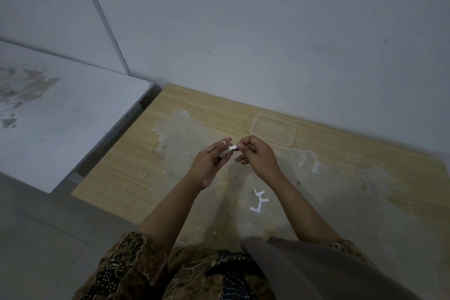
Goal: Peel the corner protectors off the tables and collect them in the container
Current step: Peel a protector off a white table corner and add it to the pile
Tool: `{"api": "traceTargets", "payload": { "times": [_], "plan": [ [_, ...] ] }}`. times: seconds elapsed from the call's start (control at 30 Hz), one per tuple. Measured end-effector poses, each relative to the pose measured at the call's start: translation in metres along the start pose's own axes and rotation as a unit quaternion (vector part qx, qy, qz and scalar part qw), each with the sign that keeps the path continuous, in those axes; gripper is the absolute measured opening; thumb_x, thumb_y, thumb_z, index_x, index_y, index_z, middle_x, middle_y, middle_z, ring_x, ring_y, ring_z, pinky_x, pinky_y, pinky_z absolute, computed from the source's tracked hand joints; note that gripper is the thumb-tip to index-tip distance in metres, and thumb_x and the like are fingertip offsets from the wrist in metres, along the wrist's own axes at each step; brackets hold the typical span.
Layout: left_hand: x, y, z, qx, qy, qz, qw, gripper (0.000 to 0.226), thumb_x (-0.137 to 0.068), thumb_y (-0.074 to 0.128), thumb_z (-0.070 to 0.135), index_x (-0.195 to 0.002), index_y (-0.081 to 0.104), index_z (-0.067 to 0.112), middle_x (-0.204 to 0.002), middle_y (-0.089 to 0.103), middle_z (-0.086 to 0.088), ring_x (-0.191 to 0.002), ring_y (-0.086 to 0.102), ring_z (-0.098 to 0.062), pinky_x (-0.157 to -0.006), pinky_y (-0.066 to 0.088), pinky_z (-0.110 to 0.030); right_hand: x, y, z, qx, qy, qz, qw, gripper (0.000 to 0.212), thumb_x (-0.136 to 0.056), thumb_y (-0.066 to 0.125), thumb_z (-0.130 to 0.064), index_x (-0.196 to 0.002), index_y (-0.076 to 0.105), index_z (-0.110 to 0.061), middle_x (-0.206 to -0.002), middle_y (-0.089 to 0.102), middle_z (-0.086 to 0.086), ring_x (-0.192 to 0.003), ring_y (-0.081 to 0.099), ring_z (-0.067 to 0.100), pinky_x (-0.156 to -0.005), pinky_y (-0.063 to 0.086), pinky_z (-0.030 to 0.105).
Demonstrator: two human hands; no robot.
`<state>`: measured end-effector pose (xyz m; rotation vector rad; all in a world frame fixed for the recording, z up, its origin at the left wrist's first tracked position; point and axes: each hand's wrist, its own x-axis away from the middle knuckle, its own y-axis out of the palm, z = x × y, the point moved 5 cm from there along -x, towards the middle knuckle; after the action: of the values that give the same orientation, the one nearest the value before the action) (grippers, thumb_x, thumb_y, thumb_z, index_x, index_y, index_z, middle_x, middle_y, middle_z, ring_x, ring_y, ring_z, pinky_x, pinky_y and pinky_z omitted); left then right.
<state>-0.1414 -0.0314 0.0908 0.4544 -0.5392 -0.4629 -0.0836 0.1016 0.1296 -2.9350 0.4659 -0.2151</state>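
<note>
Nearest, white scraps [259,201] are lying on the worn table [365,190], probably dropped backing. Above them I'm holding both hands up to work clear of the surface: my left hand [210,164] is gripping a small protector [225,153] while my right hand [259,156] is pinching its white strip [232,148], seemingly stripping it. Beyond, the clear container [274,133] is waiting near the wall, within easy reach.

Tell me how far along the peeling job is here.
Little is collected: the container by the wall looks empty. In hand: both hands, left hand and right hand, pinch a small white piece above the table. Left: white scraps lie loose on the table, not yet in the container.
</note>
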Motion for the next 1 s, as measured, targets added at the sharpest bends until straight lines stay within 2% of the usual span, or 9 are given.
{"api": "traceTargets", "payload": {
  "times": [0.17,0.3,0.43,0.6,0.67,0.73,0.83,0.9,1.0],
  "plan": [
    [0.000,-0.003,-0.006,0.010,-0.018,-0.007,1.000,0.028,-0.095,0.055,0.017,-0.121,0.061,0.008,-0.101,0.075,-0.001,-0.093,0.070,-0.008,-0.076,0.055,-0.016,-0.002,-0.002,0.005,-0.027,0.028,-0.010,0.999,0.011,-0.099,0.053,-0.021,-0.093,0.055,-0.012,-0.089,0.075,0.000,-0.066,0.070,0.015,-0.060,0.052,0.021],
    [0.000,-0.005,-0.009,0.027,-0.025,0.007,0.999,0.023,-0.095,0.055,0.015,-0.115,0.064,0.010,-0.096,0.076,0.001,-0.089,0.071,-0.009,-0.075,0.056,-0.017,-0.002,-0.004,0.010,-0.047,0.038,-0.018,0.998,0.012,-0.098,0.054,-0.022,-0.095,0.057,-0.010,-0.092,0.075,0.002,-0.068,0.070,0.016,-0.060,0.052,0.021],
    [0.001,-0.013,-0.014,0.024,-0.026,0.034,0.999,0.019,-0.096,0.053,0.014,-0.109,0.067,0.014,-0.099,0.073,0.005,-0.089,0.071,-0.008,-0.073,0.056,-0.016,0.000,-0.013,0.033,-0.029,0.073,0.009,0.997,0.013,-0.097,0.058,-0.021,-0.096,0.060,-0.008,-0.096,0.074,0.004,-0.067,0.068,0.014,-0.062,0.050,0.024],
    [0.007,-0.017,-0.033,0.021,-0.049,0.044,0.998,0.023,-0.098,0.049,0.015,-0.116,0.063,0.013,-0.105,0.068,0.004,-0.091,0.069,-0.008,-0.075,0.056,-0.015,0.010,-0.032,0.083,0.069,0.124,0.067,0.988,0.011,-0.090,0.068,-0.017,-0.089,0.064,-0.006,-0.092,0.072,0.013,-0.067,0.065,0.016,-0.057,0.051,0.020],
    [0.009,-0.018,-0.041,0.025,-0.058,0.045,0.997,0.026,-0.098,0.049,0.015,-0.120,0.061,0.009,-0.106,0.068,0.001,-0.094,0.067,-0.010,-0.075,0.056,-0.016,0.018,-0.036,0.106,0.168,0.130,0.072,0.975,0.010,-0.087,0.071,-0.019,-0.084,0.066,-0.010,-0.086,0.072,0.010,-0.074,0.067,0.021,-0.067,0.055,0.029],
    [0.011,-0.019,-0.046,0.024,-0.067,0.042,0.997,0.025,-0.098,0.049,0.015,-0.118,0.063,0.010,-0.108,0.067,0.000,-0.098,0.066,-0.013,-0.076,0.056,-0.016,0.027,-0.037,0.124,0.281,0.135,0.060,0.948,0.011,-0.085,0.068,-0.024,-0.080,0.065,-0.015,-0.082,0.070,0.005,-0.079,0.065,0.022,-0.072,0.053,0.034],
    [0.014,-0.019,-0.049,0.025,-0.069,0.038,0.997,0.025,-0.098,0.049,0.016,-0.118,0.062,0.010,-0.109,0.067,0.000,-0.102,0.064,-0.014,-0.077,0.056,-0.017,0.038,-0.036,0.140,0.398,0.137,0.034,0.907,0.013,-0.086,0.063,-0.031,-0.078,0.064,-0.020,-0.078,0.068,0.000,-0.079,0.064,0.021,-0.066,0.050,0.032],
    [0.015,-0.019,-0.049,0.030,-0.068,0.039,0.996,0.024,-0.098,0.049,0.015,-0.118,0.062,0.010,-0.109,0.066,-0.001,-0.105,0.063,-0.016,-0.078,0.057,-0.017,0.041,-0.034,0.147,0.431,0.132,0.017,0.893,0.011,-0.084,0.063,-0.031,-0.078,0.066,-0.021,-0.080,0.069,-0.002,-0.081,0.064,0.018,-0.065,0.048,0.028],
    [0.015,-0.019,-0.047,0.043,-0.065,0.040,0.996,0.021,-0.097,0.049,0.014,-0.111,0.065,0.010,-0.110,0.066,-0.002,-0.108,0.061,-0.019,-0.081,0.057,-0.019,0.040,-0.030,0.156,0.428,0.142,-0.019,0.893,0.011,-0.084,0.066,-0.029,-0.081,0.076,-0.024,-0.085,0.073,-0.005,-0.082,0.066,0.014,-0.065,0.047,0.024]
  ]
}}
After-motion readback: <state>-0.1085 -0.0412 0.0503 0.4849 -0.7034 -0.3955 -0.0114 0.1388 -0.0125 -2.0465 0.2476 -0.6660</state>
